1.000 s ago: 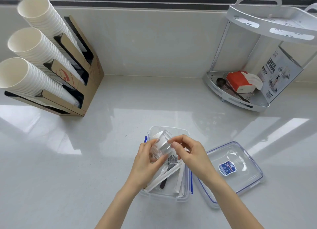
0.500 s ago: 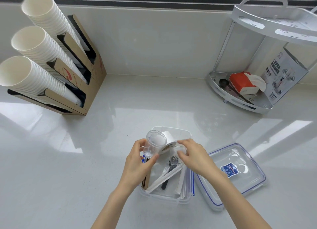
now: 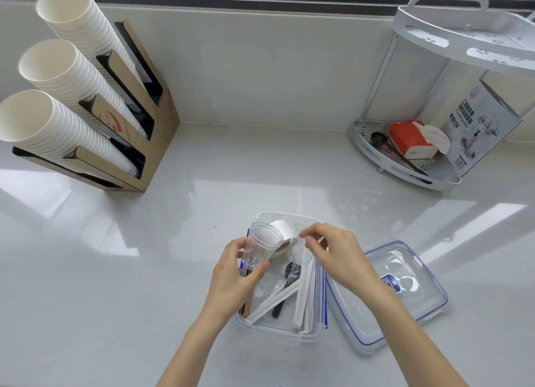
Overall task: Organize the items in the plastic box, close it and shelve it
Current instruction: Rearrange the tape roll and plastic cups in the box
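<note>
Two hands: both are held over the open plastic box (image 3: 278,326), which sits on the worktop (image 3: 115,270) at 6 o'clock in the view.
Left hand (image 3: 231,279): its fingers are wrapped round a clear plastic cup (image 3: 260,247), thumb on the near wall, so the cup is lifted clear of the box while the contents are sorted; the mouth is tilted toward 12 o'clock.
Right hand (image 3: 338,256): thumb and forefinger are pinched on something thin and pale at the far end of the box, probably the top of a wrapped utensil; exactly what is gripped cannot be told.
Box contents: a black fork (image 3: 285,282) in clear wrap is laid diagonally, several white paper-wrapped sticks (image 3: 302,294) are leaned along the right wall, and a white roll of tape (image 3: 282,230) is seen at the far end just behind the cup.
Lid (image 3: 405,297): it is set on the worktop at 3 o'clock of the box, touching or nearly touching its right wall, kept within reach for closing.
Shelf rack (image 3: 399,157): it is stood at 2 o'clock, well apart from the box, with a red tissue pack (image 3: 405,139) on its lower tier; it is judged the likely place for shelving.
Paper cup stacks (image 3: 63,97): three are slotted in a cardboard holder at 10 o'clock, untouched.
Stage: sorting is judged unfinished; closing and shelving are not yet done.
</note>
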